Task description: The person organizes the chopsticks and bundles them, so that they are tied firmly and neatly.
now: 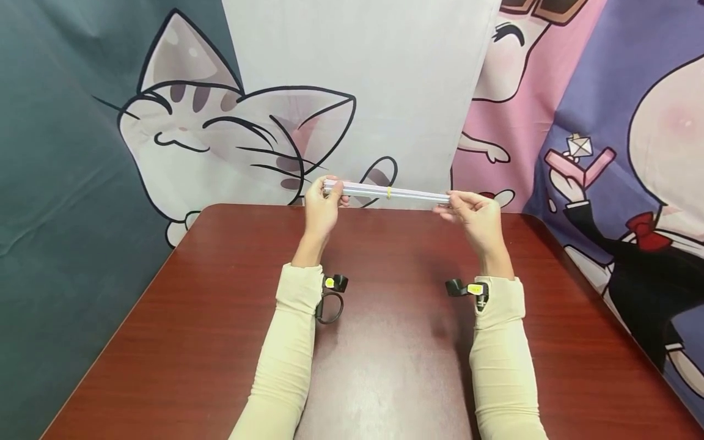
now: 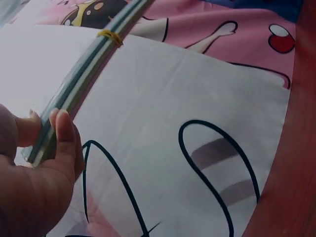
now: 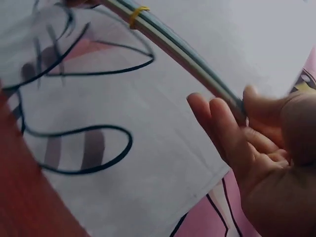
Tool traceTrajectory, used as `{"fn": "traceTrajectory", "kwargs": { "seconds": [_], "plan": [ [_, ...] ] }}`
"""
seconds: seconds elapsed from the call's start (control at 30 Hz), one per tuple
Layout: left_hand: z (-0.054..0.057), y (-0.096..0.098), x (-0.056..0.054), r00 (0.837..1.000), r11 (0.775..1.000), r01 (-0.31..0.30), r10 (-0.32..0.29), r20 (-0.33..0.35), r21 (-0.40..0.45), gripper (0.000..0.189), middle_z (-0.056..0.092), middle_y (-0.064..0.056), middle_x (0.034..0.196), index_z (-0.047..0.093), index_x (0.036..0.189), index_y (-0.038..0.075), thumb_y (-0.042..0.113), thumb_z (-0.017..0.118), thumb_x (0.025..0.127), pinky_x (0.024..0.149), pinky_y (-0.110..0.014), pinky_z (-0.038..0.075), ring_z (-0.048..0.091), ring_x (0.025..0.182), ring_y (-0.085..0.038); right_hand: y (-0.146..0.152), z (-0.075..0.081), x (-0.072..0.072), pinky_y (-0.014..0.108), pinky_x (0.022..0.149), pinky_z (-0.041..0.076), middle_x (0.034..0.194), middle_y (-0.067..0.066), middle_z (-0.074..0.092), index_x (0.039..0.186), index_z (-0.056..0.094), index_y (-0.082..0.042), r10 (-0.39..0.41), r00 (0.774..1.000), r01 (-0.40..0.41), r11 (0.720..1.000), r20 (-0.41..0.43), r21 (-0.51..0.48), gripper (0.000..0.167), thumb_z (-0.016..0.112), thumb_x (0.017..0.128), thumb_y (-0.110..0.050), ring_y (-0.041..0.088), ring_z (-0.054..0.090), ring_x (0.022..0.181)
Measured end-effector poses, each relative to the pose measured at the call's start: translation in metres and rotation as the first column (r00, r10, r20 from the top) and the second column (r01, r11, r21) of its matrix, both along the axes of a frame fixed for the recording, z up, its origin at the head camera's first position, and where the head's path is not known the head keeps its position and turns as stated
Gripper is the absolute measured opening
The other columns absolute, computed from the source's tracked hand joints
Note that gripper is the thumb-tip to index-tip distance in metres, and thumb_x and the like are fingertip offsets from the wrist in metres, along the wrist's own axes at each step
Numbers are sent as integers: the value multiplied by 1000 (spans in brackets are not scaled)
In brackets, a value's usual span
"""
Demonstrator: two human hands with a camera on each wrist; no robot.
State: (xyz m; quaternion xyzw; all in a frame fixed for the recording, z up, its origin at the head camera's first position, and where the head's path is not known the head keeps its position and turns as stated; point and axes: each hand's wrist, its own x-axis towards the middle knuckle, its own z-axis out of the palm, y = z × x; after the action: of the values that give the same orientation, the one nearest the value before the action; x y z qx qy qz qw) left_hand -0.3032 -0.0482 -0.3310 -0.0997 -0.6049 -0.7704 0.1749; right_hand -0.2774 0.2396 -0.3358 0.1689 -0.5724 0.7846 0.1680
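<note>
A slim bundle of long pastel strips (image 1: 415,194) is held nearly level above the far edge of the table. A yellow rubber band (image 1: 388,192) circles it near its middle. My left hand (image 1: 321,211) pinches the left end between thumb and fingers. At the other end, my right hand (image 1: 480,223) pinches the tip with thumb and fingertips. Pale green, teal and pink edges show along the strips (image 2: 81,86) in the left wrist view. The right wrist view shows the bundle (image 3: 185,57) bowing slightly, its end tucked between my fingers.
Below my arms lies a dark red wooden table (image 1: 192,318). Behind it hangs a cloth backdrop (image 1: 412,73) printed with a cartoon cat and other figures. Black camera mounts (image 1: 335,283) sit on both wrists over pale sleeves (image 1: 286,348).
</note>
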Motion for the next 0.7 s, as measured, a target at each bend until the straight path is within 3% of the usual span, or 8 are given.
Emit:
{"fn": "traceTrajectory", "kwargs": {
  "seconds": [0.1,0.2,0.27,0.37,0.43,0.57,0.7],
  "plan": [
    [-4,4,-1,998,983,-51,57,28,-177,22,65,-19,94,51,118,-9,5,52,101,67,-24,54,63,66,-15,-6,-3,-3,31,70,57,93,15,73,116,63,16,-150,989,150,975,-9,165,25,58,96,2,18,75,73],
    [-11,8,-1,994,931,-69,94,52,-360,28,66,-23,96,48,125,-5,14,48,104,67,-24,50,64,71,-23,-11,-3,-5,28,71,57,100,16,71,120,60,18,-266,964,263,939,-14,224,29,56,98,-1,13,74,76],
    [-15,9,-2,993,911,-60,97,71,-407,31,66,-24,99,47,128,-3,17,45,105,69,-27,48,64,79,-29,-11,-2,-5,29,72,57,102,17,71,120,62,16,-301,954,296,923,-17,248,29,56,99,-3,12,74,76],
    [-18,4,-4,991,909,-18,70,111,-416,36,63,-22,105,46,135,-3,19,40,107,78,-31,45,62,91,-30,-10,-1,-4,28,71,58,97,8,72,119,63,14,-297,954,294,919,-28,264,29,57,99,-5,13,74,76],
    [-16,1,-5,991,919,9,43,125,-393,39,57,-18,104,44,140,-4,18,37,108,83,-28,41,57,95,-26,-7,-1,-4,26,69,58,93,5,73,119,62,15,-271,962,271,927,-36,260,30,58,98,-5,12,73,73],
    [-9,-1,-8,990,953,60,-20,138,-296,41,50,-20,102,43,144,-7,11,35,107,76,-22,39,46,83,-15,-2,-2,-4,20,63,55,89,3,74,120,59,19,-212,976,216,960,-44,177,29,57,97,1,9,72,68],
    [-7,0,-12,992,984,6,17,127,-179,38,61,-24,112,50,139,-6,6,45,104,76,-24,50,55,79,-13,-1,-4,-7,19,62,55,83,4,74,114,62,15,-200,980,201,977,-20,65,22,59,94,5,9,70,65]
  ]
}}
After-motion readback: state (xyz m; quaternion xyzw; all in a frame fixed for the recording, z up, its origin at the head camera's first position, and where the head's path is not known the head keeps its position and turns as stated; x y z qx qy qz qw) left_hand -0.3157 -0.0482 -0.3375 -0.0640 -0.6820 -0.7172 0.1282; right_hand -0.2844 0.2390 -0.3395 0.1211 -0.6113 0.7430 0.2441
